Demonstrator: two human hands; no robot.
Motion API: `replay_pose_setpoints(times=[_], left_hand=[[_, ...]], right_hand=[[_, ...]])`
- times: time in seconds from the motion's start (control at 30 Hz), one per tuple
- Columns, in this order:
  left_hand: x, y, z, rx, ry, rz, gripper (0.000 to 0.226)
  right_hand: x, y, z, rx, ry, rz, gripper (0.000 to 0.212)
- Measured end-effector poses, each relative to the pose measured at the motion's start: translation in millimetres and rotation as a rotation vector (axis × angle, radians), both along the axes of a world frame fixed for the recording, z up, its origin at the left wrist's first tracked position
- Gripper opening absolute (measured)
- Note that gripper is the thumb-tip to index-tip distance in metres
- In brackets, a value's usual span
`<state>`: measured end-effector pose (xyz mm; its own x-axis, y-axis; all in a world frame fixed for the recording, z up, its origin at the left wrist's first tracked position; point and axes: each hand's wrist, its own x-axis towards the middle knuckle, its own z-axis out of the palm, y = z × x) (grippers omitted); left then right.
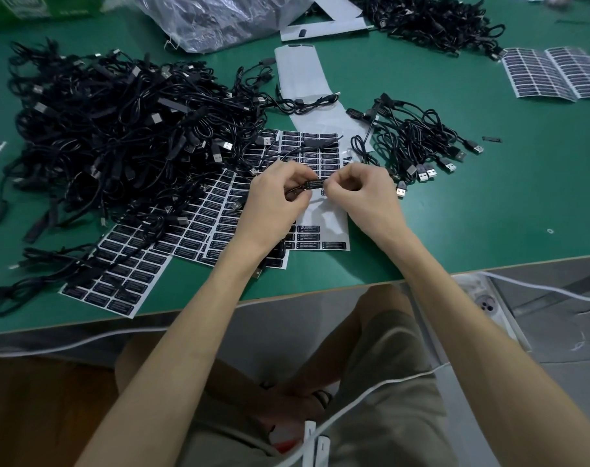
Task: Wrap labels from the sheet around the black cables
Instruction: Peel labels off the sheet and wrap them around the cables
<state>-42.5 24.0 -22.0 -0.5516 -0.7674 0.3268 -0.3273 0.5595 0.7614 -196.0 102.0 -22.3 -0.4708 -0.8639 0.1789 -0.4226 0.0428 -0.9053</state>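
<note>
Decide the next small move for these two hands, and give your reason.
Probably roll the label tight around the black cable: the left hand and right hand both pinch it at its labelled section above the label sheet, so wrapping looks under way.

Your left hand and right hand pinch one black cable between them, above the label sheet on the green table.

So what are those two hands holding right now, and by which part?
One black cable, by its small block: the left hand pinches one end of it and the right hand the other.
</note>
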Motion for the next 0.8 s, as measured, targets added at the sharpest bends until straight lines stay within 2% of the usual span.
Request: replay_pose_setpoints(times=[0.8], left_hand=[[1.0,-1.9,-4.0,0.019,0.033,0.006,0.023]], right_hand=[[2.7,0.6,2.9,0.016,0.062,-0.024,0.012]])
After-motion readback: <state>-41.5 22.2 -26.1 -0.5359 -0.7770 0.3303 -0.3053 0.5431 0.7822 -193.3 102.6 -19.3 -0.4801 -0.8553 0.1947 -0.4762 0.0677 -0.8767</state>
